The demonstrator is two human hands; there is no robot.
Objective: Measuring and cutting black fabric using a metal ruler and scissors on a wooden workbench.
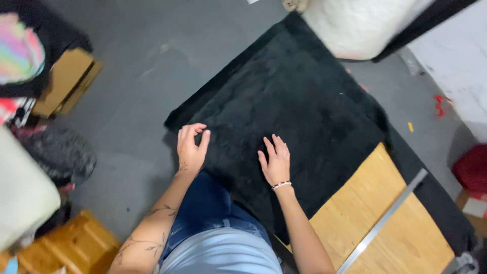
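On the wooden table point(401, 223), a large piece of black plush fabric point(299, 101) lies spread out, its thick pile covering most of the board and hanging over the near edge and the far left corner, while a bare strip of wood shows at the right. Both hands rest on the near-left part of the fabric. The left hand point(190, 147) sits at the left edge, fingers curled loosely and slightly raised, holding nothing that can be seen, though it may be touching or pinching the edge. The right hand point(276, 161) lies just beside it toward the middle, flat and open with fingers spread on the pile, a beaded bracelet at the wrist. Judging from this pose, the step in hand looks like smoothing or squaring the fabric; the move that fits would call for flat palms pushing outward evenly so the pile does not bunch. A long metal ruler point(385, 219) lies diagonally on the bare wood, well apart from the right hand. Beyond the table stand a white roll point(355, 25), a cardboard box point(66, 81) on the grey floor point(132, 61), and a wooden crate point(76, 243) at lower left.
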